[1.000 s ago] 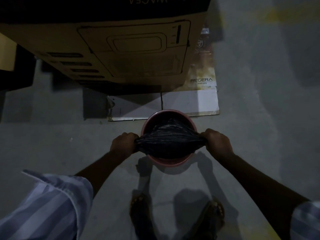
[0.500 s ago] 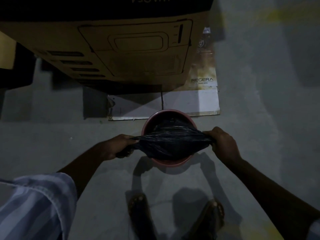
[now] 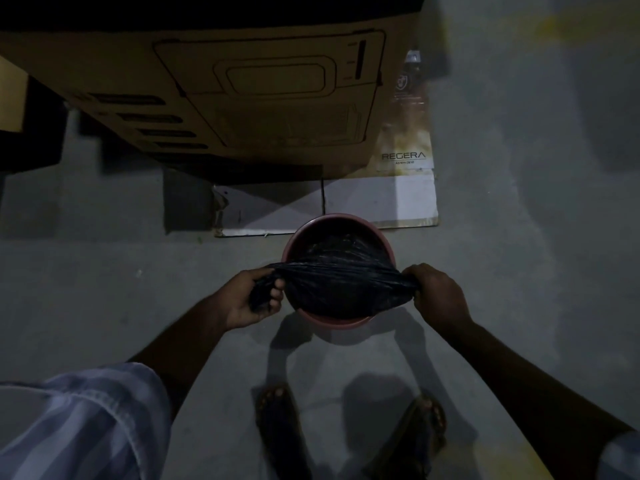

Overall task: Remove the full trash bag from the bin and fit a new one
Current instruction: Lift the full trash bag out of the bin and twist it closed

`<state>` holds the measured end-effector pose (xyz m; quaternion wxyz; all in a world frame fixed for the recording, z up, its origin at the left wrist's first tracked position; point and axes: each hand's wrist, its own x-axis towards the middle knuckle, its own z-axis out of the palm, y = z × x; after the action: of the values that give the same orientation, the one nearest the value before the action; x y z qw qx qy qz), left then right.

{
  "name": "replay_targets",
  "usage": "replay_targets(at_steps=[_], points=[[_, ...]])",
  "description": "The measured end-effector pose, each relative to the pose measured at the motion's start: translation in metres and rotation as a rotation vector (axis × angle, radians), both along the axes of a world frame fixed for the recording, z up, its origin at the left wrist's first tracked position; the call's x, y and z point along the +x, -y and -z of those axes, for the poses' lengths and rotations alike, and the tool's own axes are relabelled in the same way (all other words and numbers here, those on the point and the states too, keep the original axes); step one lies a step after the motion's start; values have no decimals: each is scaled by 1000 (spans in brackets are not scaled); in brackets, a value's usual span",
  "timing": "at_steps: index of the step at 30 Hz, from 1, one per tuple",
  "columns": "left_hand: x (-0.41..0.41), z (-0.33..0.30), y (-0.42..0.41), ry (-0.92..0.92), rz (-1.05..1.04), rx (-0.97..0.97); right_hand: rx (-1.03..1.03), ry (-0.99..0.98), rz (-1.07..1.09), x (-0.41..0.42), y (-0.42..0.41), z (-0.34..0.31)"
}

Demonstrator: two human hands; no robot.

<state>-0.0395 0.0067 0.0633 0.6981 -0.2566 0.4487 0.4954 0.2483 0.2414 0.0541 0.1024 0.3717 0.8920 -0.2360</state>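
Observation:
A round pink bin (image 3: 337, 221) stands on the grey floor in front of me. A black trash bag (image 3: 341, 282) is stretched across its near half and hangs over the near rim. My left hand (image 3: 251, 299) grips the bag's left end just outside the rim, fingers curled around bunched plastic. My right hand (image 3: 438, 294) grips the bag's right end outside the right rim. The far inside of the bin is dark and the bag's bottom is hidden.
A large brown cardboard box (image 3: 242, 88) stands just behind the bin, with a flattened white carton (image 3: 381, 199) on the floor under it. My two sandalled feet (image 3: 280, 420) are close to the bin's near side. Bare concrete floor lies left and right.
My left hand has turned palm up and regripped the bag's left end closer to the rim. The bag is pulled tighter and lies lower over the near rim.

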Motion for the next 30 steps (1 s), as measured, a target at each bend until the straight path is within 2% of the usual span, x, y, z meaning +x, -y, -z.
replay_targets(at_steps=[7, 12, 16, 19, 22, 25, 28, 30], points=[[17, 11, -7, 67, -286, 17, 19, 38, -156, -2, 20, 4], [30, 16, -21, 96, -511, 75, -41, 190, -290, -15, 42, 2], [42, 25, -46, 124, -551, 92, -86, 316, -335, -34, 63, -5], [51, 31, -68, 87, -465, 147, -72, 341, -375, -50, 80, -8], [66, 38, -84, -5, -250, 191, -61, 301, -397, -65, 93, -5], [81, 45, -91, -85, -63, 144, -109, 223, -392, -78, 101, 0], [88, 46, -90, -96, -12, 103, -182, 189, -390, -88, 106, -2], [86, 47, -88, -176, 51, 64, -246, 85, -353, -89, 106, -5]])
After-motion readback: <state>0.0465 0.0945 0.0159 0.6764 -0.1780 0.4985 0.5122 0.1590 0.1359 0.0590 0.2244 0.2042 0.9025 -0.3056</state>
